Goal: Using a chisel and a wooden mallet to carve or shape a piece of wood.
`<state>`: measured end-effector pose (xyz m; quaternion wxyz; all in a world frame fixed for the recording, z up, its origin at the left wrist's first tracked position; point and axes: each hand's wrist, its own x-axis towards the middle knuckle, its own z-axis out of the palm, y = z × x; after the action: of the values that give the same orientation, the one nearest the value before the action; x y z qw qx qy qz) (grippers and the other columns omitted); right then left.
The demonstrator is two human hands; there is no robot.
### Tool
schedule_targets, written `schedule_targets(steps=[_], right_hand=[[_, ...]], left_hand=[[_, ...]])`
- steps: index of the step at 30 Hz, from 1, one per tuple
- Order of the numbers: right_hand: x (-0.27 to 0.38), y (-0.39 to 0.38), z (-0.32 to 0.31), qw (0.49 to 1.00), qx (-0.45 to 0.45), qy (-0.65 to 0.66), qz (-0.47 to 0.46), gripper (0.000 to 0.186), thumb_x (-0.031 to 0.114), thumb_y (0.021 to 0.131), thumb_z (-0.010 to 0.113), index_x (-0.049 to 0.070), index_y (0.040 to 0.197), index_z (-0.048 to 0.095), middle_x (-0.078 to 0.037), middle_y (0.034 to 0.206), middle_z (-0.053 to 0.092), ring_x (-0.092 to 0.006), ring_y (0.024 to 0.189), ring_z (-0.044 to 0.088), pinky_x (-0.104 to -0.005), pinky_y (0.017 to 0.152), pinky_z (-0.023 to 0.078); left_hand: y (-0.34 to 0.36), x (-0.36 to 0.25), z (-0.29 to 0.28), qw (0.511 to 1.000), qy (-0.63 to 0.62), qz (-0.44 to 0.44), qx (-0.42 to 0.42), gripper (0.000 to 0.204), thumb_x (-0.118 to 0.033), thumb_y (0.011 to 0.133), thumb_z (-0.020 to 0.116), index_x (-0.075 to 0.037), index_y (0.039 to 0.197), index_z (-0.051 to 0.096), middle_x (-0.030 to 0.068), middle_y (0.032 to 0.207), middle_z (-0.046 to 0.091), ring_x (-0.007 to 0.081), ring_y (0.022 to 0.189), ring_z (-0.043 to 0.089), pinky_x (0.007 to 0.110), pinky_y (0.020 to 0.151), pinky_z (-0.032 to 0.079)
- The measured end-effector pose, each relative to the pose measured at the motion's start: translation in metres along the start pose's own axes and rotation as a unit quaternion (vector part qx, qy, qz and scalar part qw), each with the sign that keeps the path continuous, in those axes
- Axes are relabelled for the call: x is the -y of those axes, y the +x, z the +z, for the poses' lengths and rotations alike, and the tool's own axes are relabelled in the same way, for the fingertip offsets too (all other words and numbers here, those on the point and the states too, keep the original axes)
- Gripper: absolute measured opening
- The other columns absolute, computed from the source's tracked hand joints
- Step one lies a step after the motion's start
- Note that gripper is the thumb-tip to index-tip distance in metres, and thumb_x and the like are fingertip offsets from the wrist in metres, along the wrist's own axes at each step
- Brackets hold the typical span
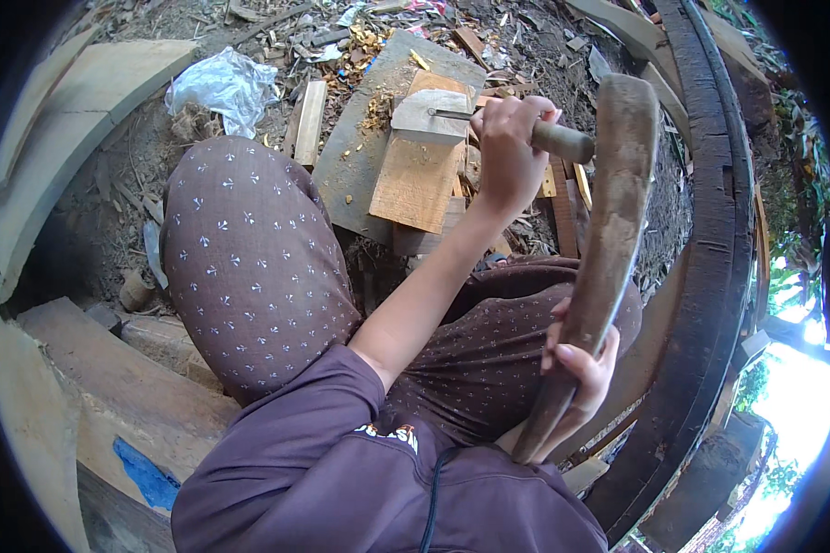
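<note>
My left hand is closed around a chisel with a round wooden handle. Its thin metal blade points left and meets the top face of a small pale wooden block. The block lies on a brown wood piece, above a grey board. In my right hand is a long, worn wooden mallet, gripped by its narrow lower end. Its broad head rises beside the butt of the chisel handle; whether they touch I cannot tell.
Wood chips, scraps and a crumpled clear plastic bag litter the ground ahead. Curved timbers flank me: a pale one on the left, a dark one on the right. My bent knee stands left of the block. A blue-marked plank lies lower left.
</note>
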<state>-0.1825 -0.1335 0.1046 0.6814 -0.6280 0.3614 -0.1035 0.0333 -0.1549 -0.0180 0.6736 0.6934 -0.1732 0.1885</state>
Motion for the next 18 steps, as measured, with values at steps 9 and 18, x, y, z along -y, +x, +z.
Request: schedule_targets(steps=[9, 18], right_hand=[[0.019, -0.02, 0.034, 0.995, -0.045, 0.065, -0.061, 0.038, 0.003, 0.071, 0.07, -0.009, 0.103, 0.053, -0.009, 0.068, 0.059, -0.0182, 0.054, 0.06, -0.0266, 0.054, 0.051], [0.011, -0.012, 0.024, 0.962, -0.125, 0.115, -0.214, 0.039, 0.007, 0.07, 0.064, -0.01, 0.102, 0.051, -0.015, 0.07, 0.056, -0.0204, 0.052, 0.057, -0.0273, 0.048, 0.051]], left_hand=[[0.014, 0.003, 0.0, 0.999, -0.022, 0.012, -0.03, 0.012, -0.005, 0.079, 0.071, -0.008, 0.086, 0.061, 0.0075, 0.075, 0.064, 0.0285, 0.076, 0.059, 0.038, 0.073, 0.043], [0.009, 0.0, 0.007, 1.0, -0.019, -0.002, -0.008, 0.011, -0.009, 0.081, 0.07, -0.009, 0.084, 0.06, 0.0063, 0.076, 0.064, 0.0281, 0.076, 0.058, 0.038, 0.076, 0.042]])
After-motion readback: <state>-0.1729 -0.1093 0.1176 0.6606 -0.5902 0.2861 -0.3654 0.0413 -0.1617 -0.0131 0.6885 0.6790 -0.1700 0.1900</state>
